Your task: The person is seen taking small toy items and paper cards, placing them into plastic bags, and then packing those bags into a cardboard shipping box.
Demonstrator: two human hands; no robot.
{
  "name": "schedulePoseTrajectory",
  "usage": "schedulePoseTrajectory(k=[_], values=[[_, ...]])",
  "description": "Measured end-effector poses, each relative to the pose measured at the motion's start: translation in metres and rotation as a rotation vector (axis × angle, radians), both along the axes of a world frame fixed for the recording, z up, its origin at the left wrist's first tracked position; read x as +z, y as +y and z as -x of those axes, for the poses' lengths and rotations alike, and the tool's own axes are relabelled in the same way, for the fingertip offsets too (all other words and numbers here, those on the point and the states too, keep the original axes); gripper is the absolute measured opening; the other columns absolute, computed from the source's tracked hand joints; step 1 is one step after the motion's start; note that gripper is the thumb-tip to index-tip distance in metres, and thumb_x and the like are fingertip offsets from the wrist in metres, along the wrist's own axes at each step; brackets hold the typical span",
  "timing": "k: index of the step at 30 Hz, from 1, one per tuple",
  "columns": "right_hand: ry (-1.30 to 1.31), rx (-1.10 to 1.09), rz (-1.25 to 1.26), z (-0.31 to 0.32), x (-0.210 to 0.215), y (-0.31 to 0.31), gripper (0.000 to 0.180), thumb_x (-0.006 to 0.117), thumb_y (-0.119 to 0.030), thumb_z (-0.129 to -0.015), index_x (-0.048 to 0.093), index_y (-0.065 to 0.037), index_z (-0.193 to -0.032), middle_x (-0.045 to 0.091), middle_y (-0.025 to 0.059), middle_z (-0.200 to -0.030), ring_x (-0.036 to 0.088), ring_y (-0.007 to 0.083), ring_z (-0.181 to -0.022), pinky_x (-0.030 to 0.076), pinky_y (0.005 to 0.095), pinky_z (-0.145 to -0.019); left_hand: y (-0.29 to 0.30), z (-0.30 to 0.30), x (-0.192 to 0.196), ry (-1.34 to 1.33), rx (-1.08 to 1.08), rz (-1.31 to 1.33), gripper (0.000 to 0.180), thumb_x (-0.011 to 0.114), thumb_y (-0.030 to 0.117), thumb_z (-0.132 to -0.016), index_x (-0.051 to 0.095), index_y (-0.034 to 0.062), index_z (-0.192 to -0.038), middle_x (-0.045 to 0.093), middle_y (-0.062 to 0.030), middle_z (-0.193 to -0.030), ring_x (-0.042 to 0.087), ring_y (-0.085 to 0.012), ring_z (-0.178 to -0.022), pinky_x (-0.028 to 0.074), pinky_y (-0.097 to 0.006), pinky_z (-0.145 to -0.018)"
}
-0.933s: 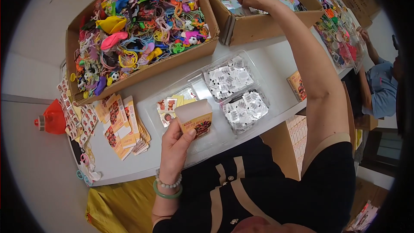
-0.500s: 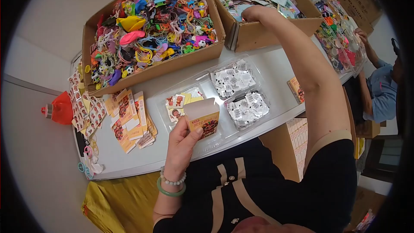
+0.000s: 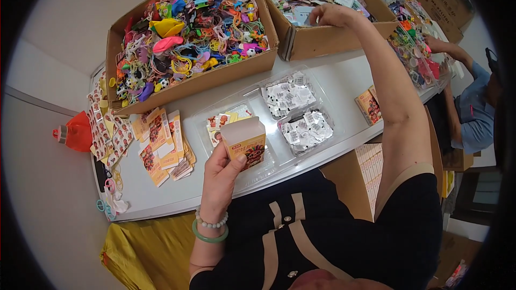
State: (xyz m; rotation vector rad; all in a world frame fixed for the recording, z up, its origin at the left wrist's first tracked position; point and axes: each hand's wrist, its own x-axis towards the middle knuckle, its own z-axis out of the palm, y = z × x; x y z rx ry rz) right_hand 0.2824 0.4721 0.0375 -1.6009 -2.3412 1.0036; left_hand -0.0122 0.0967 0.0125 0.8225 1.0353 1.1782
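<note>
My left hand point(image 3: 221, 171) grips a small yellow-orange paper box point(image 3: 244, 142) with a colourful printed picture, held upright with its white upper end toward me. Over at the back right, my right hand point(image 3: 333, 16) reaches into a cardboard carton point(image 3: 317, 43) filled with flat packets. Its fingers are bent down and closed on the edge of a pale blue flat packet point(image 3: 302, 16). Below the paper box, a clear plastic tray point(image 3: 252, 182) holds sticker sheets point(image 3: 216, 122), a pile of small white packets point(image 3: 290, 96) and a second pile of white packets point(image 3: 309, 132).
A large carton point(image 3: 199, 83) of colourful small toys stands at the back left. Flattened yellow boxes point(image 3: 161, 150) and more sticker sheets point(image 3: 110, 137) lie at left; folded boxes point(image 3: 368, 106) lie at right. A co-worker point(image 3: 473, 107) handles toys at far right.
My right hand has risen slightly out of the packets, showing more of its fingers. My left hand and the paper box have shifted a little left and up. The co-worker's arm has moved.
</note>
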Motion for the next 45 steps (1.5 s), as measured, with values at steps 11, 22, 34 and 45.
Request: schedulePoseTrajectory(k=[11, 22, 34, 45], values=[[-0.717, -0.150, 0.169, 0.022, -0.017, 0.029, 0.040, 0.068, -0.026, -0.067, 0.067, -0.015, -0.105, 0.063, 0.0087, -0.112, 0.060, 0.0237, -0.092, 0.047, 0.0371, -0.076, -0.007, -0.002, -0.005, 0.014, -0.038, 0.025, 0.037, 0.053, 0.009, -0.090, 0.046, -0.0020, -0.125, 0.057, -0.0068, -0.114, 0.053, -0.0128, -0.104, 0.043, -0.028, -0.092], [-0.314, -0.050, -0.184, 0.019, -0.019, 0.029, 0.031, 0.070, -0.014, -0.063, 0.062, -0.003, -0.092, 0.064, 0.0116, -0.083, 0.060, 0.0226, -0.071, 0.048, 0.0357, -0.060, 0.003, -0.006, -0.005, -0.004, -0.025, 0.049, 0.037, 0.053, 0.007, -0.090, 0.045, -0.0020, -0.125, 0.056, -0.0074, -0.116, 0.053, -0.0134, -0.104, 0.043, -0.029, -0.092], [0.751, -0.434, -0.176, -0.019, 0.021, -0.028, 0.010, 0.061, -0.020, -0.085, 0.061, -0.010, -0.089, 0.059, -0.0037, -0.073, 0.056, 0.0056, -0.060, 0.044, 0.0196, -0.054, -0.011, -0.005, -0.001, -0.002, 0.006, -0.020, 0.037, 0.053, 0.007, -0.090, 0.046, -0.0019, -0.125, 0.057, -0.0079, -0.114, 0.054, -0.0136, -0.102, 0.044, -0.028, -0.090], [1.009, 0.174, -0.094, 0.097, 0.066, -0.227, 0.036, 0.058, 0.001, -0.079, 0.054, 0.000, -0.115, 0.058, 0.0047, -0.087, 0.058, 0.0109, -0.063, 0.050, 0.0219, -0.057, -0.020, 0.003, -0.013, -0.027, 0.124, -0.058, 0.024, 0.054, 0.006, -0.089, 0.052, -0.0016, -0.112, 0.059, -0.0044, -0.105, 0.054, -0.0096, -0.094, 0.044, -0.025, -0.086]])
